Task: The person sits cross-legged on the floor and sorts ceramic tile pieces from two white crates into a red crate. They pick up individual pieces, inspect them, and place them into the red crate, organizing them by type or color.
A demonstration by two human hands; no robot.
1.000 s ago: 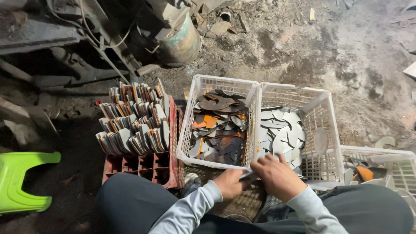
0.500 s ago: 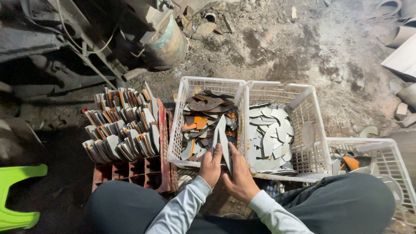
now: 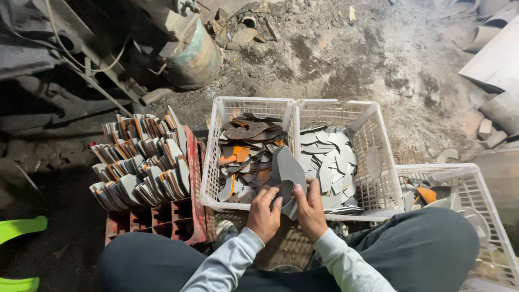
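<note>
— What's down there, biggest things first?

— The dirt floor [image 3: 378,59], grey and littered with rubble. At the top left lies a heavy old machine [image 3: 184,48] with a rusty greenish drum, cables trailing off it. Then the person's dark trousers [image 3: 432,254], knees spread, seated low in front of everything.

— And the containers?

— Three white plastic baskets. The left basket [image 3: 216,135] holds dark and orange cut pieces, heaped loose. The middle basket [image 3: 373,130], touching it, holds flat grey pieces. A third basket [image 3: 481,205] sits lower at the right, partly behind the knee, with a few scraps and something orange in it. Left of them stands a red crate [image 3: 189,211] with stacked bundles [image 3: 140,162] of grey and orange pieces standing on edge on top.

— The hands?

— Both are together, just at the near rims where the left and middle baskets meet. The left hand [image 3: 265,213] and right hand [image 3: 311,208] share one grey curved piece [image 3: 286,167], which stands upright between them and rises over the basket edge. The fingers of each hand are closed on its lower end, thumbs on the near face. Light grey sleeves [image 3: 227,265] run back to the body.

— Anything small?

— A bright green stool [image 3: 19,230], cut by the left edge.
</note>
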